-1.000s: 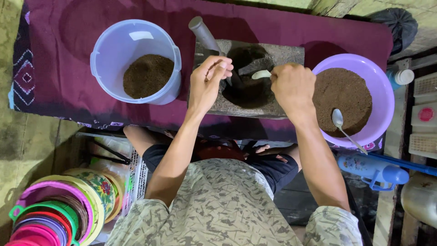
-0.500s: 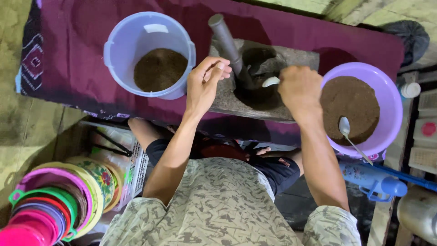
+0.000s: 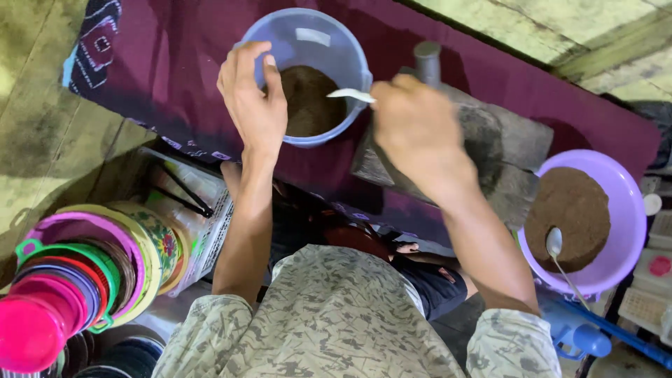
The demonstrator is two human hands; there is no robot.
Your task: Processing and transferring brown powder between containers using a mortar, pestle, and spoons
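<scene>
Now white spoon pinched in right hand fingers, over bucket

Left hand rests on near rim of pail, fingertips over rim's left edge. Powder lies in pail, just right of those fingers. Right hand grips spoon, bowl end jutting left of fingers over powder. Pestle stands behind right-hand fingers, in stone mortar. Basin sits well right of mortar, second spoon inside. Pail, mortar on cloth.
</scene>
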